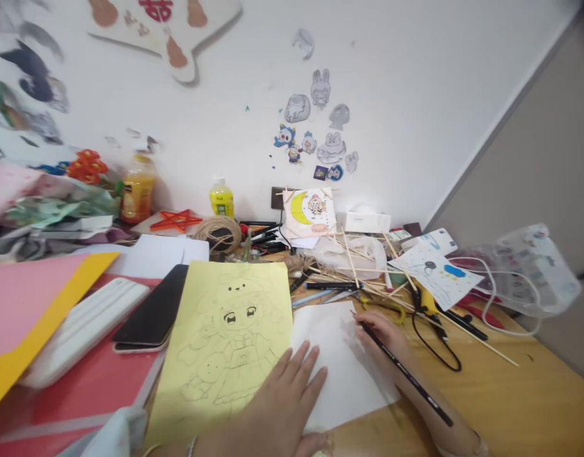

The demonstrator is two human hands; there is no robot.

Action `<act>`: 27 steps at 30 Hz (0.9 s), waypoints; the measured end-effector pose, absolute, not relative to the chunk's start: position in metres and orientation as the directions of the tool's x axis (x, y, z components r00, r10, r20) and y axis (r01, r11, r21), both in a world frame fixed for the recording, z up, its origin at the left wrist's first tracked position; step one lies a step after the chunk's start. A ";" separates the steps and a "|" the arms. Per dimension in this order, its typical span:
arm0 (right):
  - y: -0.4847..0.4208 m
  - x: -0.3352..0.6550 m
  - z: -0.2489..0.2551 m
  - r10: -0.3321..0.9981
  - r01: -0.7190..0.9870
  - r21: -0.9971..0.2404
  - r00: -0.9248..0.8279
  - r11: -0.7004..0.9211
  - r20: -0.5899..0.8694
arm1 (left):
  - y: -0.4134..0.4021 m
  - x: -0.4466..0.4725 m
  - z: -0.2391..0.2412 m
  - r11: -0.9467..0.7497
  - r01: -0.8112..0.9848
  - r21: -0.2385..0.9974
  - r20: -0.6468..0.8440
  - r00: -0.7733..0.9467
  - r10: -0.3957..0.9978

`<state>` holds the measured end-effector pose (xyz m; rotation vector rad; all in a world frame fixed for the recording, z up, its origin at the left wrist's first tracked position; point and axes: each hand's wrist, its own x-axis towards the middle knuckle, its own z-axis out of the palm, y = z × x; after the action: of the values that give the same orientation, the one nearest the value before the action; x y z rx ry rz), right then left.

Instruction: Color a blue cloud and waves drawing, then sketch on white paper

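My left hand lies flat with fingers spread, pressing on the lower right of a yellow sheet that carries a pencil drawing of a cartoon figure; its fingertips reach onto a white sheet. My right hand is closed on a black pencil, whose tip touches the upper right part of the white sheet. The pencil's long end points back along my forearm.
A black phone and a white case lie left on red paper. Wooden sticks, pens, scissors, a twine roll, bottles and drawn cards crowd the back. A plastic bag sits at right.
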<state>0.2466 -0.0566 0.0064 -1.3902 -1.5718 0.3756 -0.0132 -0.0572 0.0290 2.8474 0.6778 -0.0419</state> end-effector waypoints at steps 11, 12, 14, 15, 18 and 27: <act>-0.056 0.240 -0.001 0.940 0.409 -0.890 0.176 0.201 0.293 | -0.050 -0.011 0.022 -0.805 0.471 0.362 -0.163 0.882 0.442; -0.056 0.239 -0.001 0.939 0.395 -0.896 0.182 0.202 0.292 | -0.050 -0.012 0.019 -0.811 0.459 0.362 -0.160 0.888 0.431; -0.056 0.238 0.001 0.942 0.391 -0.900 0.182 0.195 0.283 | -0.050 -0.015 0.017 -0.827 0.429 0.363 -0.104 0.901 0.422; -0.056 0.237 0.002 0.944 0.400 -0.897 0.178 0.188 0.277 | -0.050 -0.016 0.018 -0.833 0.414 0.367 -0.063 0.905 0.421; -0.057 0.232 0.007 0.948 0.421 -0.891 0.176 0.172 0.266 | -0.052 -0.019 0.022 -0.840 0.402 0.363 0.000 0.902 0.432; -0.055 0.217 0.018 0.981 0.514 -0.854 0.113 0.080 0.161 | -0.053 -0.014 0.025 -0.822 0.496 0.278 -0.094 0.866 0.491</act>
<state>0.2165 -0.0553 0.0176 -1.5507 -1.5172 0.6998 -0.0140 -0.0526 0.0250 2.7450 0.7433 -0.0262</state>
